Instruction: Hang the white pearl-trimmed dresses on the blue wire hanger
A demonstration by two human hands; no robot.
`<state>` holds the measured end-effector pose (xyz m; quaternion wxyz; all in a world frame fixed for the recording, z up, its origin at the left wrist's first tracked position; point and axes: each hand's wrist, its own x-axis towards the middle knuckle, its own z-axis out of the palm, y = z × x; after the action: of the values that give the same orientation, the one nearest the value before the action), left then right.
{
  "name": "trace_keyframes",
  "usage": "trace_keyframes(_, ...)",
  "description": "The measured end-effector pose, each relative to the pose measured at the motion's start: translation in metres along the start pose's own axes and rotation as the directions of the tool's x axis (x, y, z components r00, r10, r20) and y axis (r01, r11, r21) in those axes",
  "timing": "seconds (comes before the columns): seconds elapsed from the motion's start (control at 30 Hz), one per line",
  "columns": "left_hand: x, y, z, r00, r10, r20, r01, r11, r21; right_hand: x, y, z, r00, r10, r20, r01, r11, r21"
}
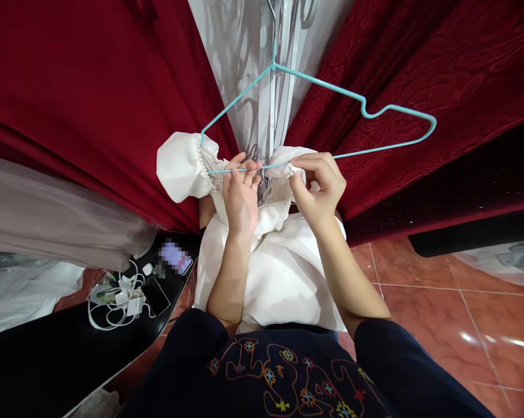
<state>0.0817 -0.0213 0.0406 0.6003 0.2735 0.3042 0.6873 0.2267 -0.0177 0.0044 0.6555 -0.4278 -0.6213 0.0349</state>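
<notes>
A light-blue clothes hanger (332, 86) hangs by its hook from a metal rail in front of me. Its left end goes inside the puffed left sleeve of a white dress (288, 278), which has a pearl-beaded edge. My left hand (241, 200) pinches the hanger's bottom bar near the middle, palm turned up. With my right hand (318, 186) I grip the beaded edge of the dress's other shoulder, close to the bar. The hanger's right end sticks out bare beyond that hand. The skirt spreads over my lap.
Dark red curtains (92, 104) flank a white plastic-covered garment (227, 40). On the black bench (35, 360) at left lie a phone (156, 295), a lit phone (175, 257) and tangled white cables (114, 316). Red tiles (440, 313) cover the floor.
</notes>
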Motion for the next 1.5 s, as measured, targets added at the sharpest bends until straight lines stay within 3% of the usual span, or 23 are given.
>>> trace_keyframes(0.1,-0.001,-0.002,-0.003,0.996,0.084,0.008,-0.084,0.996,0.037,-0.007,0.007,-0.005,0.997,-0.072,-0.028,0.068,0.991,-0.118)
trace_keyframes(0.17,0.003,-0.002,-0.007,0.992,0.123,0.001,-0.123,0.992,0.043,-0.013,0.015,-0.012,0.992,-0.073,-0.103,0.049,0.975,-0.215)
trace_keyframes(0.33,0.014,0.001,-0.016,0.98,0.201,0.014,-0.201,0.978,0.062,-0.015,0.046,-0.042,0.934,-0.005,-0.356,-0.097,0.958,-0.268)
trace_keyframes(0.43,0.017,0.001,-0.019,0.976,0.218,0.023,-0.219,0.974,0.063,0.001,0.062,-0.064,0.875,0.098,-0.474,-0.261,0.921,-0.291)
trace_keyframes(0.5,0.018,0.0,-0.02,0.974,0.225,0.018,-0.225,0.972,0.072,0.016,0.069,-0.078,0.86,0.11,-0.498,-0.27,0.926,-0.263)
trace_keyframes(0.67,0.019,0.002,-0.022,0.96,0.27,0.076,-0.275,0.96,0.06,0.059,0.067,-0.097,0.885,-0.087,-0.457,0.045,0.994,-0.103)
trace_keyframes(0.73,0.02,0.004,-0.023,0.956,0.279,0.087,-0.286,0.955,0.08,0.073,0.06,-0.096,0.906,-0.107,-0.41,0.086,0.994,-0.07)
trace_keyframes(0.93,0.02,0.007,-0.023,0.954,0.292,0.068,-0.3,0.926,0.229,0.094,0.03,-0.085,0.972,-0.049,-0.23,0.037,0.998,-0.056)
trace_keyframes(1.13,0.018,0.007,-0.018,0.955,0.296,0.029,-0.293,0.918,0.267,0.103,0.01,-0.066,0.986,-0.016,-0.163,0.008,0.999,-0.047)
trace_keyframes(1.33,0.019,0.005,-0.023,0.957,0.285,0.06,-0.29,0.917,0.272,0.1,-0.008,-0.053,1.0,0.007,0.019,-0.006,1.0,-0.029)
trace_keyframes(1.5,0.02,0.004,-0.026,0.957,0.283,0.067,-0.29,0.907,0.307,0.082,-0.034,-0.055,0.999,-0.018,-0.04,0.023,0.993,0.115)
